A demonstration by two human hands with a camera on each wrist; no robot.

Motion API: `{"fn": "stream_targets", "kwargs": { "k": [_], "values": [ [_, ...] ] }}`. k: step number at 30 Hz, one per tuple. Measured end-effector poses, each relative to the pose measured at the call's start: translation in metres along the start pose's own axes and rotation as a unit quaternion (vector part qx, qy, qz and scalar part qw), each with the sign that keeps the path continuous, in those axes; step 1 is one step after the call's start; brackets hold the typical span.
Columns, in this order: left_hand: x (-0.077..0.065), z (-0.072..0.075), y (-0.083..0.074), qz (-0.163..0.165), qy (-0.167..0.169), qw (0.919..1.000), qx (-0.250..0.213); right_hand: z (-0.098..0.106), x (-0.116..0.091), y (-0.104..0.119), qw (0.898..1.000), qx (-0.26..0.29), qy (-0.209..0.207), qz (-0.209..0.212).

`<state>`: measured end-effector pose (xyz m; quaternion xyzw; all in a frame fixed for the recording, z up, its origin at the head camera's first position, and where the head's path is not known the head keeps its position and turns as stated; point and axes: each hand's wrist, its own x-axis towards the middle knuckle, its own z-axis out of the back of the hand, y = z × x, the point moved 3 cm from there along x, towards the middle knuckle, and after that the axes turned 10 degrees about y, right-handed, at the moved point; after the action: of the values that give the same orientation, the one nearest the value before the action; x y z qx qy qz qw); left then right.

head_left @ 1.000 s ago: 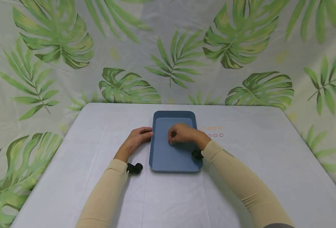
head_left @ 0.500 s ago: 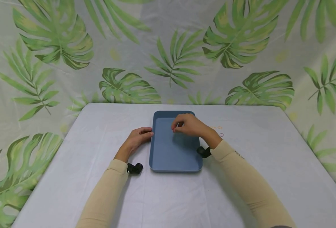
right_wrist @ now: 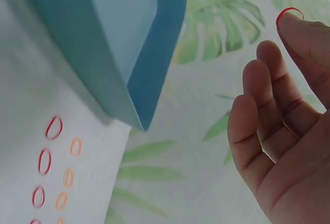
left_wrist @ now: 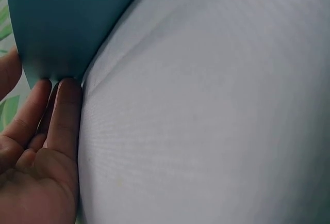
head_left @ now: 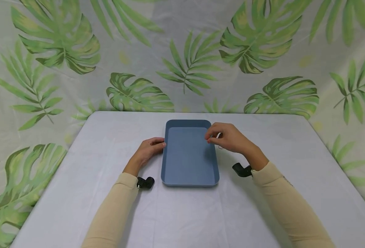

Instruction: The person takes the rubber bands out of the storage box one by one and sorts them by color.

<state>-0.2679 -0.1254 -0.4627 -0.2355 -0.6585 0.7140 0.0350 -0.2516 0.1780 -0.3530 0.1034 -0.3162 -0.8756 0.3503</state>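
Observation:
A blue rectangular tray point(head_left: 190, 156) lies on the white-covered table. My left hand point(head_left: 149, 150) rests against its left side; in the left wrist view the fingertips touch the outer wall and the fingers are fairly straight. Over the tray's upper right edge, my right hand point(head_left: 227, 137) pinches a small red rubber band point(right_wrist: 290, 11) between thumb and index finger, and its other fingers are loosely bent. Beside the tray, several red rubber bands point(right_wrist: 45, 161) and several orange rubber bands point(right_wrist: 76, 146) lie in two rows. In the head view the right hand mostly hides them.
A white cloth point(head_left: 123, 210) covers the table. Behind it hangs a leaf-patterned curtain point(head_left: 188, 69). A black wrist camera point(head_left: 242, 169) juts from the right sleeve, another black camera point(head_left: 146, 183) from the left.
From low over the middle of the tray, my right hand has risen and moved right to the tray's right edge, keeping the red rubber band. The left hand stays put.

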Motion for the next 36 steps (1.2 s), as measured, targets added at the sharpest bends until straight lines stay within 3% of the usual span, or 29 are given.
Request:
{"fn": "stream_targets", "kwargs": {
  "k": [12, 25, 36],
  "values": [
    [0.001, 0.000, -0.001, -0.001, 0.000, 1.0000, 0.001, 0.013, -0.030, -0.019, 0.999, -0.016, -0.034, -0.037],
    [0.003, 0.001, -0.002, -0.003, -0.006, 0.9999, 0.009, 0.035, -0.081, -0.087, 0.983, -0.069, -0.054, -0.164],
    [0.002, 0.001, 0.001, 0.008, -0.009, 0.9999, 0.002, 0.034, -0.086, -0.133, 0.970, -0.055, -0.029, -0.235]
  ]
}}
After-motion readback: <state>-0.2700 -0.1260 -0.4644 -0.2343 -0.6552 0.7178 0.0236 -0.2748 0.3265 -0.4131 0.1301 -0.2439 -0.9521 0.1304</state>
